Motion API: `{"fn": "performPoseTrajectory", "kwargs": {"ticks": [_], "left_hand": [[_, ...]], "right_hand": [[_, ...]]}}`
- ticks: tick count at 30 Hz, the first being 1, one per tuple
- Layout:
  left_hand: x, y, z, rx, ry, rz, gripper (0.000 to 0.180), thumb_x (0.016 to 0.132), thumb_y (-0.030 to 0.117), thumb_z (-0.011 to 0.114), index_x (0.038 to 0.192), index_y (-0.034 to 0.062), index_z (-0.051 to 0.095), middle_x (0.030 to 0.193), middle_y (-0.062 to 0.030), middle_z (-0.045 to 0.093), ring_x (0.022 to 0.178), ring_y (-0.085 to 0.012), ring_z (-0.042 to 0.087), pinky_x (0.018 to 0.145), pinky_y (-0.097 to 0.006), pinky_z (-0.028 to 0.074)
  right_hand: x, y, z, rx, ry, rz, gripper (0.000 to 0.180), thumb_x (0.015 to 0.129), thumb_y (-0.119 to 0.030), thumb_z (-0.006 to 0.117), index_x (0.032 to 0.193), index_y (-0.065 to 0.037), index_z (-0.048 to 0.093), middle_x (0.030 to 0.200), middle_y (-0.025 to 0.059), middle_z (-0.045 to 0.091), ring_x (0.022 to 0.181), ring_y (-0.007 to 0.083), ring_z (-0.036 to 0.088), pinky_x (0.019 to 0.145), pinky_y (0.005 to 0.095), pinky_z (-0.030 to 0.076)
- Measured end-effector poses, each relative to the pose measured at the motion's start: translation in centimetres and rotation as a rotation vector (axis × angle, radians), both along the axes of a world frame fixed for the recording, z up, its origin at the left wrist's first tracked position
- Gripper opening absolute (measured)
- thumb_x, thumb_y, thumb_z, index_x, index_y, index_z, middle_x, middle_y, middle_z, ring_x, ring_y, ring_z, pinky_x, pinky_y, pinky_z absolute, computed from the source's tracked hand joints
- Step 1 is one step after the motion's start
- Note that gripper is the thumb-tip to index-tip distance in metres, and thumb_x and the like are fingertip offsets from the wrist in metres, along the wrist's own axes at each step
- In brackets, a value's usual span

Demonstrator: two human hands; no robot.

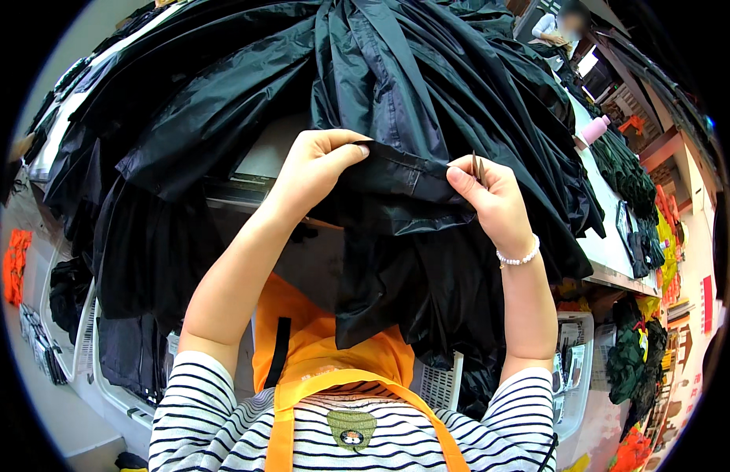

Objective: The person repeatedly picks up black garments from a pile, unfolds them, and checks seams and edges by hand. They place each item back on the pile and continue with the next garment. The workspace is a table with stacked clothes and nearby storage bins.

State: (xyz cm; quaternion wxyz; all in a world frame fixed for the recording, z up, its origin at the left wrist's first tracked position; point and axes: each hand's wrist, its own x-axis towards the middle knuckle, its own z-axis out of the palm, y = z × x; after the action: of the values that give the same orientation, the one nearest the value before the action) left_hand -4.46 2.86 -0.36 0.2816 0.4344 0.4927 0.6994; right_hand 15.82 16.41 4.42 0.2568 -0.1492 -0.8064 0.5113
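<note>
Your left hand (321, 169) and right hand (494, 197) each pinched the glossy black fabric hem (404, 168), its long axis running left to right between them; slim, dark, pointed blades (476, 167) jutted from the right hand, handles apparently hidden in its palm.

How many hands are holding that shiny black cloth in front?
2. The left hand pinches the edge of the black cloth on the left; the right hand, which also holds a dark pointed tool, pinches it on the right.
</note>
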Motion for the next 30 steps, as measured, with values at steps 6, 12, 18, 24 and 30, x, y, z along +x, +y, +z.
{"fn": "performPoseTrajectory", "kwargs": {"ticks": [6,12,18,24,30], "left_hand": [[1.4,-1.6,3.0,0.14,1.143,0.44,0.016,0.085,0.014,0.065,0.093,-0.0006,0.069,0.08,-0.0032,0.068,0.076,-0.0079,0.06,0.07,-0.024,0.047],[0.8,0.6,2.9,-0.217,0.011,-0.245,0.023,0.084,0.02,0.067,0.085,-0.002,0.072,0.08,-0.0047,0.07,0.071,-0.0075,0.062,0.067,-0.022,0.048],[1.3,1.8,3.5,-0.228,0.011,-0.227,0.019,0.082,0.015,0.065,0.082,-0.0019,0.073,0.078,-0.0048,0.07,0.072,-0.007,0.062,0.069,-0.021,0.047],[1.1,1.8,2.6,-0.132,0.171,-0.327,0.018,0.083,0.01,0.063,0.082,-0.0069,0.069,0.079,-0.0038,0.068,0.077,-0.0075,0.059,0.072,-0.022,0.046],[2.0,0.5,3.7,-0.171,0.574,-0.143,0.026,0.077,0.021,0.074,0.082,-0.0011,0.061,0.069,0.0006,0.054,0.068,-0.0057,0.048,0.066,-0.023,0.043]], "right_hand": [[-0.5,0.8,-0.2,-0.089,-0.011,0.0,0.017,0.092,-0.017,0.064,0.087,0.0,0.066,0.071,-0.0079,0.055,0.062,-0.001,0.042,0.055,0.0168,0.032],[-1.1,-1.9,1.6,0.569,0.056,-0.288,0.016,0.078,0.001,0.072,0.092,-0.001,0.066,0.079,0.0021,0.061,0.065,0.0078,0.056,0.06,0.0213,0.046],[-1.4,-3.9,1.5,0.915,0.178,-0.205,0.023,0.07,0.009,0.068,0.09,-0.003,0.068,0.086,0.0074,0.062,0.063,0.0181,0.063,0.057,0.0268,0.05],[-1.4,-2.4,1.9,0.56,0.03,-0.053,0.009,0.077,0.007,0.068,0.085,0.002,0.065,0.082,0.0043,0.061,0.058,0.0065,0.05,0.053,0.02,0.04],[-1.5,-2.7,1.3,0.628,-0.036,-0.076,0.013,0.082,0.009,0.06,0.09,0.0,0.054,0.074,0.0097,0.057,0.061,0.0151,0.055,0.058,0.0253,0.045]]}}
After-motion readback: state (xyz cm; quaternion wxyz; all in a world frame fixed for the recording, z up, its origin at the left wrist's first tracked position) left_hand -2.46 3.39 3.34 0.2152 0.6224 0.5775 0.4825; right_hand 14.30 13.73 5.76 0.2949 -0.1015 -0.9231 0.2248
